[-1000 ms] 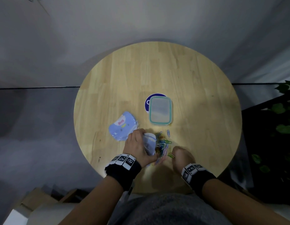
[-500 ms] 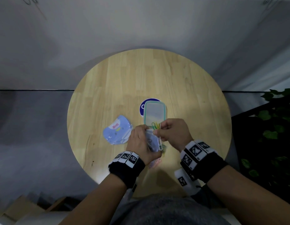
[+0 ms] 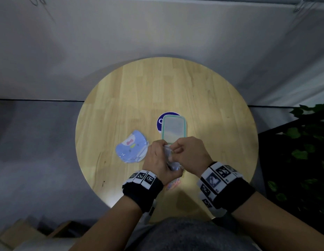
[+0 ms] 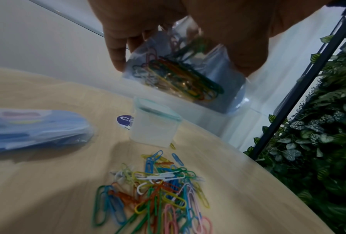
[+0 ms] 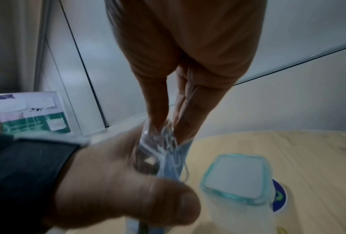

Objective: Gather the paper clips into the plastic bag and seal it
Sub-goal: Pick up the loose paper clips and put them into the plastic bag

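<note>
- Far left of the round wooden table [image 3: 202,91]: a blue packet [image 3: 131,148] in clear wrap lies flat.
- Left hand [image 3: 157,160]: raised above the table, fingers curled round the clear plastic bag [image 4: 188,74]; the bag hangs below the hand, holding a bundle of coloured clips.
- Centre: loose paper clips [image 4: 158,190] lie heaped on the table beneath both hands, near the front edge.
- Behind the hands: a lidded plastic container [image 3: 173,128] with a teal rim stands over a blue round sticker [image 3: 162,121].
- Right hand [image 3: 190,154]: thumb and fingers pressed together at the bag's mouth; what they pinch cannot be told.
</note>
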{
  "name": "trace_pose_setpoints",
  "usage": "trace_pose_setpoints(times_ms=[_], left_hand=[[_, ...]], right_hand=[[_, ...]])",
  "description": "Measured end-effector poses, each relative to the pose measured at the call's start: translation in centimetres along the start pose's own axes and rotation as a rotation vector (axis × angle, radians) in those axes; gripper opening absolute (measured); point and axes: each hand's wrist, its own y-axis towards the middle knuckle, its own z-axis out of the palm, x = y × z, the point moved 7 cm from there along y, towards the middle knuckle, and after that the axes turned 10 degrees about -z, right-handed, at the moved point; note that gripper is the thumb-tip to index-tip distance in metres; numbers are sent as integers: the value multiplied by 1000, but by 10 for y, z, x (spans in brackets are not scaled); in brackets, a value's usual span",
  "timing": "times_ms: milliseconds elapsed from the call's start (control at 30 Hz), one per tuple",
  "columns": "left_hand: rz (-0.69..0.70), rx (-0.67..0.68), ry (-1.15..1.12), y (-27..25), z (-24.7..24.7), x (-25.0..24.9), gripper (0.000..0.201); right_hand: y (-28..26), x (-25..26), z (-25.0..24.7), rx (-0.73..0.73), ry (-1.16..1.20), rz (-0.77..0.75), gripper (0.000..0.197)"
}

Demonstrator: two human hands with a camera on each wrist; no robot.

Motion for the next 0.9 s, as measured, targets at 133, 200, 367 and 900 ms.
trace_pose_setpoints(times_ms=[133,200,367,900], left_hand=[[7,-7,3,0,-2,1,88],[-10,-13,-11,0,-4,1,91],[-177,-7,-76,-2,-7,20,95],[-135,74,63,-6,-1,25,92]], right_hand=[[-1,-4,-13,-81,125,-2,16],[3,-17,-23,-183,227,33,14],[13,-107,-14,-173,109,354,22],[0,-12,44,336,-20,-213,24]])
